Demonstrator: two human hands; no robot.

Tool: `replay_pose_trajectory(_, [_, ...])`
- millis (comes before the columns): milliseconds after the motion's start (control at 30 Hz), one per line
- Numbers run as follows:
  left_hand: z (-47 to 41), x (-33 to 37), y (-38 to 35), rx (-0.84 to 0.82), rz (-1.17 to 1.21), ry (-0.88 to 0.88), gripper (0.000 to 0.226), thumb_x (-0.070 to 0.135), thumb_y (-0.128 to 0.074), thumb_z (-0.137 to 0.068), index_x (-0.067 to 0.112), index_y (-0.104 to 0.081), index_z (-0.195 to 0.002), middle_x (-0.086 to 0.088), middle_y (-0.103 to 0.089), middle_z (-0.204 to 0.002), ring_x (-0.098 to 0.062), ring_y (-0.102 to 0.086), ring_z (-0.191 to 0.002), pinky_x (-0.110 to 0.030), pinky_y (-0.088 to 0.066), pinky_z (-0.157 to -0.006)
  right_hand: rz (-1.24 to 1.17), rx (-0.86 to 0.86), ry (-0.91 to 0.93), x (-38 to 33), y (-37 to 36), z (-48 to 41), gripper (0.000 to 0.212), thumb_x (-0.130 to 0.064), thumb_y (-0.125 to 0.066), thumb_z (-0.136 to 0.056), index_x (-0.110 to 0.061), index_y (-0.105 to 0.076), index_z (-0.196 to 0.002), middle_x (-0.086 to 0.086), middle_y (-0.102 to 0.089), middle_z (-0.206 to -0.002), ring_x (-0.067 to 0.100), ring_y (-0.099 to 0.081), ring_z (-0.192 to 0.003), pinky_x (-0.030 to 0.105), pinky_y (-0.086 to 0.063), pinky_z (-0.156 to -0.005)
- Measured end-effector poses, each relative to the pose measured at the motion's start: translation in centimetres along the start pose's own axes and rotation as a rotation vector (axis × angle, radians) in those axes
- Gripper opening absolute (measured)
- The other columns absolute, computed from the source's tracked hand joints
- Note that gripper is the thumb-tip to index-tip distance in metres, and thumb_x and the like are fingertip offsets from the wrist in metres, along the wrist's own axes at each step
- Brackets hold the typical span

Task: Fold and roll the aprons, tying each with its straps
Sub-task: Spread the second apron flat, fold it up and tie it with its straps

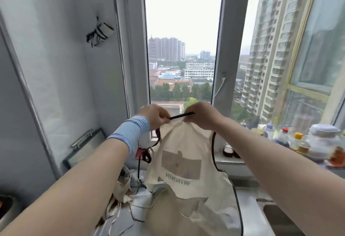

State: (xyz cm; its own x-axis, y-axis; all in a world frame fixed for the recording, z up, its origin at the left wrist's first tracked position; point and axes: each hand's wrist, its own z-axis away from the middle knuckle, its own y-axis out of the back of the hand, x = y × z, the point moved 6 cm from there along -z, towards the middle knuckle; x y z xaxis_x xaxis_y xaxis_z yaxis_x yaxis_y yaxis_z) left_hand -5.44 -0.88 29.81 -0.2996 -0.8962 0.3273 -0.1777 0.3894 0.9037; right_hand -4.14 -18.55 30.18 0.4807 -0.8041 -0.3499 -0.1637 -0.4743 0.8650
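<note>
A cream apron (186,151) hangs in front of the window frame (219,49). Its lower part is draped on the counter (248,207), beside a heap of other aprons (127,189). The white wall (65,67) stands close on the left, jars (298,140) crowd the sill on the right, and the sink (276,215) lies at the lower right. Both arms reach forward and up. The left hand (154,117) and right hand (202,115) each pinch the black strap (180,116), stretched between them at the apron's top edge.

Apron (188,183) hem past btm edge; jars (321,138) blurry.
</note>
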Motion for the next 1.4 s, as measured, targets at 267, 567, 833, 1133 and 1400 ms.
replay_pose_trajectory(267, [0.0, 3.9, 8.7, 0.385, -0.361, 0.101, 0.022, 0.025, -0.04, -0.096, 0.026, -0.06, -0.106, 0.002, -0.059, -0.113, -0.027, -0.062, -0.098, -0.034, -0.047, -0.079, 0.229, 0.034, -0.059, 0.8, 7.6, -0.7, 0.015, -0.032, -0.064, -0.084, -0.02, -0.064, -0.075, 0.001, -0.063, -0.076, 0.025, -0.063, -0.078, 0.03, -0.044, -0.061])
replay_pose_trajectory(567, [1.4, 6.0, 13.4, 0.561, -0.268, 0.161, 0.017, 0.025, -0.049, -0.088, 0.014, -0.06, -0.095, -0.007, -0.062, -0.102, -0.029, -0.06, -0.088, -0.036, -0.051, -0.078, -0.316, 0.465, -0.196, 2.6, 11.1, 0.2, 0.018, -0.034, -0.073, -0.086, -0.021, -0.076, -0.098, 0.001, -0.071, -0.1, 0.022, -0.064, -0.097, 0.029, -0.046, -0.081])
replay_pose_trajectory(833, [3.2, 10.9, 22.3, 0.898, -0.175, 0.147, 0.017, 0.02, -0.044, -0.093, 0.009, -0.057, -0.097, -0.015, -0.059, -0.103, -0.035, -0.057, -0.082, -0.036, -0.04, -0.067, -0.725, 0.734, -0.113, -1.0, 19.7, 0.2, 0.019, -0.034, -0.063, -0.092, -0.017, -0.069, -0.092, 0.001, -0.072, -0.08, 0.024, -0.069, -0.074, 0.045, -0.058, -0.072])
replay_pose_trajectory(1133, [3.5, 13.6, 28.0, 0.827, -0.181, 0.117, 0.019, 0.022, -0.043, -0.096, 0.012, -0.054, -0.107, -0.017, -0.066, -0.1, -0.039, -0.061, -0.092, -0.041, -0.049, -0.081, -0.746, 0.402, -0.031, -3.2, 22.8, 1.4, 0.047, -0.005, -0.06, -0.085, -0.024, -0.036, -0.122, 0.01, -0.062, -0.089, 0.021, -0.058, -0.061, 0.025, -0.047, -0.045])
replay_pose_trajectory(1400, [5.2, 17.1, 27.1, 0.604, -0.195, -0.244, 0.03, -0.006, -0.044, -0.087, 0.015, -0.054, -0.067, -0.004, -0.051, -0.073, -0.029, -0.056, -0.056, -0.031, -0.05, -0.047, -0.236, 0.698, 0.164, -3.2, 26.5, 2.7, 0.047, 0.011, -0.045, -0.082, -0.027, -0.064, -0.06, -0.004, -0.058, -0.082, 0.019, -0.059, -0.077, 0.029, -0.045, -0.067])
